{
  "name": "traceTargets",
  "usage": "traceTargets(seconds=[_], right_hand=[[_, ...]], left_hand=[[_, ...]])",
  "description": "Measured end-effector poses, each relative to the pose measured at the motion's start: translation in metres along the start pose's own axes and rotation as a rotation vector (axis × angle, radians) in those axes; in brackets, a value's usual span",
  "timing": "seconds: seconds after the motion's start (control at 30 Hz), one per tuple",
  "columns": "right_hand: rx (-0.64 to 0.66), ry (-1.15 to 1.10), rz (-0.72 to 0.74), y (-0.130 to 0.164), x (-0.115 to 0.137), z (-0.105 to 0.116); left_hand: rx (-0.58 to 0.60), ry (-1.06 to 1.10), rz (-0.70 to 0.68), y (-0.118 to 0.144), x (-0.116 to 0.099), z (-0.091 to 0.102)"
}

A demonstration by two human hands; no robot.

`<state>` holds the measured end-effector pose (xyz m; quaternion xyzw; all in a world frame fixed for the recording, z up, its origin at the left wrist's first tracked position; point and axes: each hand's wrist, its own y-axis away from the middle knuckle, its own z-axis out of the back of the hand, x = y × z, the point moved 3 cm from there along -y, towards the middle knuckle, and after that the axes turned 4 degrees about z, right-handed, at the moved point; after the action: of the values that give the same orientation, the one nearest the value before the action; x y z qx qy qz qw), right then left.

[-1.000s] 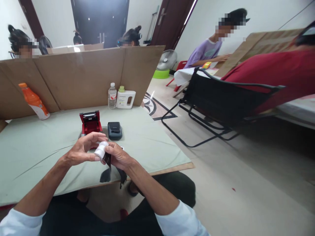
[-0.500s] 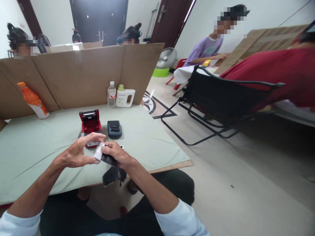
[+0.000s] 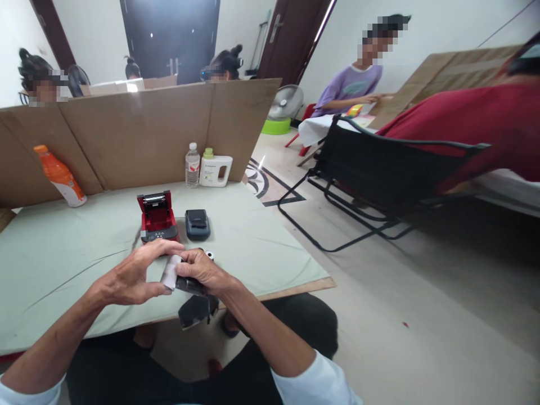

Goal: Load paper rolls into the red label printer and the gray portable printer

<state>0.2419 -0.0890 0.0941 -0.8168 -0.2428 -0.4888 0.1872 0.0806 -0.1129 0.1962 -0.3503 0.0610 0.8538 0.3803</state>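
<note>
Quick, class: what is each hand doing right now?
Left hand: closed on the paper roll.
Right hand: closed on the roll and its black wrapper.

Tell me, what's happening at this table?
A person seated at the table holds a small white paper roll between both hands: the left hand pinches it, and the right hand grips it along with dark wrapping that hangs down. Just beyond the hands sit a red printer with its lid open and a dark printer, shut. Other people sit behind the cardboard screen.
</note>
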Motion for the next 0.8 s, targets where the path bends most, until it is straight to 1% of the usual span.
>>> traceTargets(seconds=[0.2,0.37,0.43,0.5,0.6,0.67,0.73,0.8], right_hand=[[-0.028,-0.017,0.015,0.006,-0.004,-0.002],[-0.018,-0.032,0.032,0.013,-0.004,-0.005],[-0.033,-0.052,0.026,0.013,-0.008,-0.006],[-0.1,-0.074,0.029,0.009,-0.013,-0.005],[-0.257,-0.086,0.073,-0.002,-0.016,-0.001],[-0.336,-0.075,0.105,-0.013,-0.016,0.0],[-0.371,-0.066,0.122,-0.026,-0.015,0.0],[-0.373,-0.062,0.136,-0.04,-0.014,0.0]], left_hand=[[-0.104,0.167,0.041,0.009,0.01,-0.012],[-0.129,0.294,0.064,0.017,0.02,-0.025],[-0.127,0.294,0.078,0.02,0.027,-0.029],[-0.166,0.215,0.096,0.022,0.031,-0.03],[-0.329,0.007,0.098,0.023,0.033,-0.024],[-0.42,-0.111,0.095,0.021,0.032,-0.02],[-0.462,-0.185,0.107,0.016,0.033,-0.014],[-0.478,-0.224,0.121,0.01,0.039,-0.007]])
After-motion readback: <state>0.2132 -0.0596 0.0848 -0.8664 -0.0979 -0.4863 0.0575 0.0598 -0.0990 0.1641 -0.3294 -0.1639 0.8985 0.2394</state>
